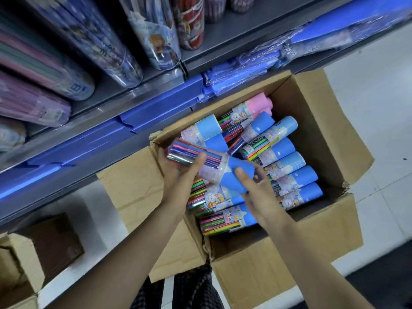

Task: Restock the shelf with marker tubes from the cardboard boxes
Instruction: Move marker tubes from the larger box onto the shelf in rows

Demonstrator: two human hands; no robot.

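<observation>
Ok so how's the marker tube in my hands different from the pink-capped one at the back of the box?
The held marker tube has a blue cap; the pink-capped tube has a pink one. The held tube is lifted above the cardboard box, with the left hand on its clear end and the right hand on its cap; the pink-capped tube lies in the box, partly under blue-capped tubes. Both are clear tubes showing coloured markers.
</observation>
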